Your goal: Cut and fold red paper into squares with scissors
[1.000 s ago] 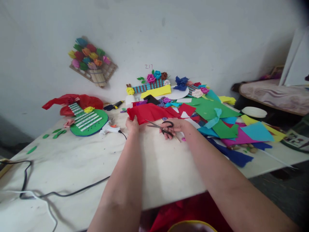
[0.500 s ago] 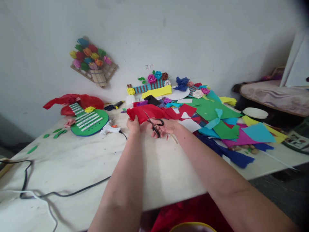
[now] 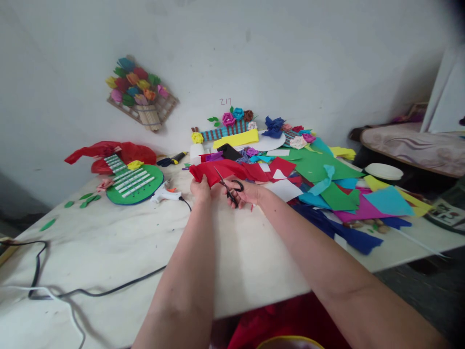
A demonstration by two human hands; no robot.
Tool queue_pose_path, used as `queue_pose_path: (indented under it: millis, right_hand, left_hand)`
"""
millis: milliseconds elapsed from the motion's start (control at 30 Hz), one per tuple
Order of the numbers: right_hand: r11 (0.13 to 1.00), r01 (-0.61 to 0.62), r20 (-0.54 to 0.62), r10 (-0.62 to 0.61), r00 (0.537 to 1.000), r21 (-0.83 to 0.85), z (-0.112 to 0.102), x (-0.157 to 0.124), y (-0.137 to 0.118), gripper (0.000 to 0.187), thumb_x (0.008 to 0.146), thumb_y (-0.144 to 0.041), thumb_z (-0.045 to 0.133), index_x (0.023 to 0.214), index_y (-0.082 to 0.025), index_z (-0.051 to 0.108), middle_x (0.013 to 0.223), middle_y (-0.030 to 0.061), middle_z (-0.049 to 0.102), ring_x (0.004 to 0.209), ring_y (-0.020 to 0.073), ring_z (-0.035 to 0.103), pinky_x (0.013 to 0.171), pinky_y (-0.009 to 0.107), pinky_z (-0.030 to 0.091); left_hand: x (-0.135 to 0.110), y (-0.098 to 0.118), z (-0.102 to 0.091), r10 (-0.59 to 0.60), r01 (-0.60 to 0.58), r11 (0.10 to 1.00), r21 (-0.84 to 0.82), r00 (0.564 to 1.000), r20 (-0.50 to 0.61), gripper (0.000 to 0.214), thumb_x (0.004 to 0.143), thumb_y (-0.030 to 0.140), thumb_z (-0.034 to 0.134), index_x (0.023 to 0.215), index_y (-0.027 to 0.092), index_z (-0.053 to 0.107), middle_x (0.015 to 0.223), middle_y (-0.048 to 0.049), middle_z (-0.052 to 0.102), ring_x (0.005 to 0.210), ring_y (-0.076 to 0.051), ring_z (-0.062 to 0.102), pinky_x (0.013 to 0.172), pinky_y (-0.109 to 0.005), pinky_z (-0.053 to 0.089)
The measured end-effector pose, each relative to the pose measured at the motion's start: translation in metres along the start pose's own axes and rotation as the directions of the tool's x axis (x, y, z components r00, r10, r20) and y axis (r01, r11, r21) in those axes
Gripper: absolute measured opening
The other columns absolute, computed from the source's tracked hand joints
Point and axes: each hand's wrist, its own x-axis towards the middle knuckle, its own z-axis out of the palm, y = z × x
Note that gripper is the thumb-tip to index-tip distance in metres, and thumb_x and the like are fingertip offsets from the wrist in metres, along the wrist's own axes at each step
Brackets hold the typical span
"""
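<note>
My left hand (image 3: 200, 188) is closed on the near left edge of a sheet of red crepe paper (image 3: 227, 169), which spreads away to the right over the table. Black-handled scissors (image 3: 231, 193) are in my right hand (image 3: 244, 193), fingers through the loops. Their blades point up and to the left, overlapping the red paper in the picture; whether they are cutting into it I cannot tell. A tiny red scrap (image 3: 252, 208) lies on the table below my right wrist.
A glue gun (image 3: 165, 194) and green paper guitar (image 3: 145, 186) lie left. Black cable (image 3: 119, 282) crosses the table's left side. Coloured paper sheets (image 3: 327, 167) are heaped right, near a white lid (image 3: 384, 171) and green bottle (image 3: 448, 206). Pliers (image 3: 172, 160) lie behind.
My right hand and the scissors have shifted slightly left, closer to my left hand. The left hand keeps its hold on the red paper, which has barely moved.
</note>
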Motion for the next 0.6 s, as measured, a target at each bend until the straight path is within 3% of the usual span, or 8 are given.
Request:
queue_pose_path:
  millis: [600]
  right_hand:
    - [0.997, 0.066, -0.094, -0.063, 0.994, 0.031, 0.0085, 0.0025, 0.0037, 0.046, 0.074, -0.06, 0.055, 0.086, -0.016, 0.052, 0.057, -0.0004, 0.054, 0.043, 0.0085, 0.052, 0.028, 0.015, 0.03]
  left_hand:
    - [0.0017, -0.0032, 0.0024, 0.0, 0.0, 0.999, -0.044, 1.0, 0.003, 0.019, 0.071, 0.022, 0.056, 0.085, 0.011, 0.06, 0.08, -0.0085, 0.065, 0.069, -0.016, 0.061, 0.064, -0.027, 0.048]
